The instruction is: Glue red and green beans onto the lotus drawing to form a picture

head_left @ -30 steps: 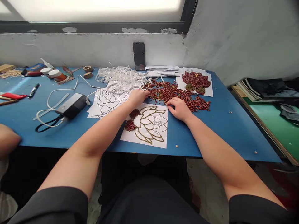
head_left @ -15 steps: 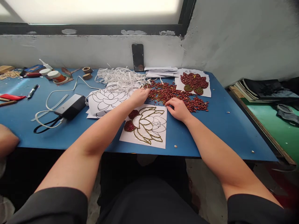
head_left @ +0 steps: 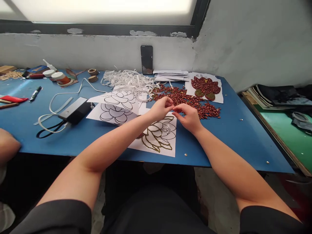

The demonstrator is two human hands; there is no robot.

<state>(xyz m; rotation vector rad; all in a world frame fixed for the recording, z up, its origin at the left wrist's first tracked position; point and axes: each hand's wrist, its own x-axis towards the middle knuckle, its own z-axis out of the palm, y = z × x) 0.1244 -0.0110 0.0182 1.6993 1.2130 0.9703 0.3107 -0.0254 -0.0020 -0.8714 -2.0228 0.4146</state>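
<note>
My left hand is closed, its fingertips meeting those of my right hand above the top edge of a lotus drawing. The right hand is pinched too. Whatever the fingertips hold is too small or too hidden to make out. Small green beans line several petals of the drawing, and my left forearm partly covers its dark red patch. Behind my hands spreads a pile of red and green beans. A finished-looking lotus of red beans lies at the back right.
Left of the drawing are more printed lotus sheets, a roll of tape and shredded paper strips. A power bank with a white cable lies farther left. A phone leans on the wall. Another person's arm shows at the left edge.
My left hand has moved right, from the bean pile to meet my right hand. The top printed lotus sheet at the left has lifted and shifted. My right hand has stayed nearly in place.
</note>
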